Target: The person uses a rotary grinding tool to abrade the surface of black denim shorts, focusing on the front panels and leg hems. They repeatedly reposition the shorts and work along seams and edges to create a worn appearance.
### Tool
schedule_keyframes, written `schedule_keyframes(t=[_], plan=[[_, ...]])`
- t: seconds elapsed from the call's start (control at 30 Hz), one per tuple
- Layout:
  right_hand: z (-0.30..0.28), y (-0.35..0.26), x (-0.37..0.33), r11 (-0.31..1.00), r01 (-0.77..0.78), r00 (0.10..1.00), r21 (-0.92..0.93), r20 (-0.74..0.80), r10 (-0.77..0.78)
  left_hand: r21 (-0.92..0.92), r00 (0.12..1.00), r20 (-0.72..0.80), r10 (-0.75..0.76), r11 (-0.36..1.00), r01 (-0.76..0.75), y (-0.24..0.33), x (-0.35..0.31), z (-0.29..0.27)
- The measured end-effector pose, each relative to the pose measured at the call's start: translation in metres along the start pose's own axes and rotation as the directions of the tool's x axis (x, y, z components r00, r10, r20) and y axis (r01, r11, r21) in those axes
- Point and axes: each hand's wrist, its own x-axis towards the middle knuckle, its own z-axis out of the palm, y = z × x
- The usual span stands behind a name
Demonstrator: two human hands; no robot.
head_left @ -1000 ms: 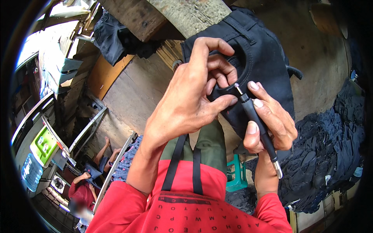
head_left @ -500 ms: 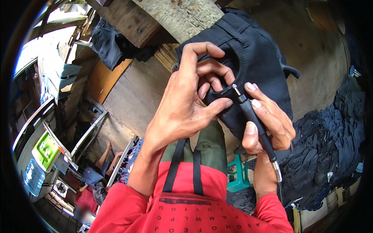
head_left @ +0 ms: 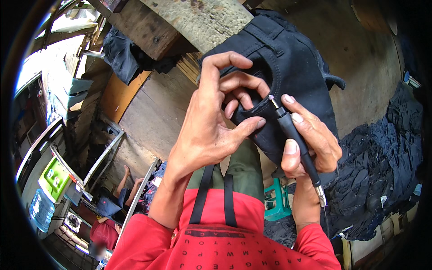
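Note:
A pair of black trousers (head_left: pixel 300 74) with belt loops and a curved, stitched pocket opening hangs over the end of a worn board (head_left: pixel 209 22). My left hand (head_left: pixel 202 123) reaches into the pocket opening. Its thumb lies outside, bent fingers inside, gripping the pocket edge. In my right hand (head_left: pixel 317 139) is a slim black rotary tool handpiece (head_left: pixel 293 128), held like a pen by thumb and fingers. Its small rounded pale tip is at the stitched pocket edge, close to my left fingers; whether it touches cannot be told. A thin cable trails from its rear end.
To the right lies a big heap of dark cloth (head_left: pixel 378 166). A green plastic stool (head_left: pixel 280 202) stands beside my legs. Another dark garment (head_left: pixel 119 53) hangs at upper left. Lower left, a person (head_left: pixel 104 234) sits beyond a rail, near a blue water bottle (head_left: pixel 41 209) and a lime-green tray (head_left: pixel 53 181).
The view has shifted slightly. My left fingers have moved a little at the pocket edge, and the handpiece stays in nearly the same place against it.

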Motion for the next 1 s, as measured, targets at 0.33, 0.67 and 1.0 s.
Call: schedule_keyframes(t=[0.33, 0.67, 1.0], plan=[[-0.012, -0.003, 0.003, 0.998, -0.055, 0.983, -0.037, 0.171, 0.06, -0.009, 1.0, -0.027, -0.013, 1.0, 0.013, 0.003, 0.0, 0.002], [-0.009, -0.001, 0.004, 0.997, -0.075, 0.994, -0.015, 0.083, 0.076, -0.028, 0.998, -0.035, 0.047, 0.998, -0.048, -0.004, 0.0, 0.003], [0.001, 0.006, -0.002, 0.997, -0.082, 0.996, -0.007, -0.032, 0.082, -0.025, 0.998, -0.027, 0.051, 0.998, -0.052, -0.004, 0.0, 0.003]])
